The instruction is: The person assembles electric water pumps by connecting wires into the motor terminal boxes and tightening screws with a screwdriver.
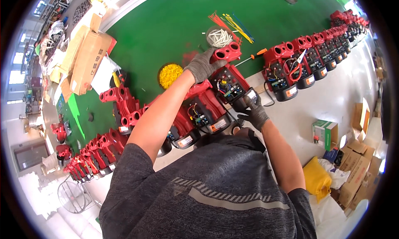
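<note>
Two gloved hands (203,67) hold one red unit (229,84) — two bowls (158,75) near.

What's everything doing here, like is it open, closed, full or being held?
Red machine: held, front open, insides showing
Left hand: gloved, gripping the machine's upper part
Right hand: gloved, touching the machine's lower end
Yellow pieces: heaped together
White sticks: piled loosely
Orange-handled screwdriver: lying down, unused
Red-handled scissors: not held; open or shut unclear
Cardboard box: flaps open
</note>
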`<state>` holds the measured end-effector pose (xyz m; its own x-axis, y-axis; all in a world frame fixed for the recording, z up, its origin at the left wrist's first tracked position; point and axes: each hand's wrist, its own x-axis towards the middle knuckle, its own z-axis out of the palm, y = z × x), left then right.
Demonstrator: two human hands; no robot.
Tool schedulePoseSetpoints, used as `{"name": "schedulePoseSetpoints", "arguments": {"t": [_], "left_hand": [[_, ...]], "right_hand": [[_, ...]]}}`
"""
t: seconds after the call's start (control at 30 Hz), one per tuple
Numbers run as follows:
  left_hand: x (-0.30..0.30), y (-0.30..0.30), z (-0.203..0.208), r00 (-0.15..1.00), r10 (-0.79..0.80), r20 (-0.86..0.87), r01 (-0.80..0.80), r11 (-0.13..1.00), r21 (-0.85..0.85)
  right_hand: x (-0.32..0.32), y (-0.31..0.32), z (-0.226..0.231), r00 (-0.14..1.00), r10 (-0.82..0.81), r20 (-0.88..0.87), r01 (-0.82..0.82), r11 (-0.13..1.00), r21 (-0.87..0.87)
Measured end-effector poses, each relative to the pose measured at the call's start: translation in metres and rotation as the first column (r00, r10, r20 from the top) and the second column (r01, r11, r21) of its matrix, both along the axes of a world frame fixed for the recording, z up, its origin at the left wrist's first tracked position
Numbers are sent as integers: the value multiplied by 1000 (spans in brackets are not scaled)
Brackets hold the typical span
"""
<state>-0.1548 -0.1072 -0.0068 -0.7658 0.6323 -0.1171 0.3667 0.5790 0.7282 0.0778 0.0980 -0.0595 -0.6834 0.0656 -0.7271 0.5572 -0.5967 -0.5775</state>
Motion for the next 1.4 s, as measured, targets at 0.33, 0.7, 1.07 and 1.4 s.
{"name": "schedulePoseSetpoints", "arguments": {"t": [0.33,0.7,1.07,1.4], "left_hand": [[12,-3,6,993,120,-9,-114,965,235],[169,-42,17,857,515,2,-446,740,504],[403,60,-174,950,148,274,-54,945,-322],[515,131,-348,854,175,490,96,873,-478]], "right_hand": [[72,62,20,988,61,139,-117,892,438],[157,155,-158,507,819,268,-701,211,681],[238,77,-322,-404,884,235,-865,-453,216],[370,29,-452,-81,972,220,-884,-172,435]]}}
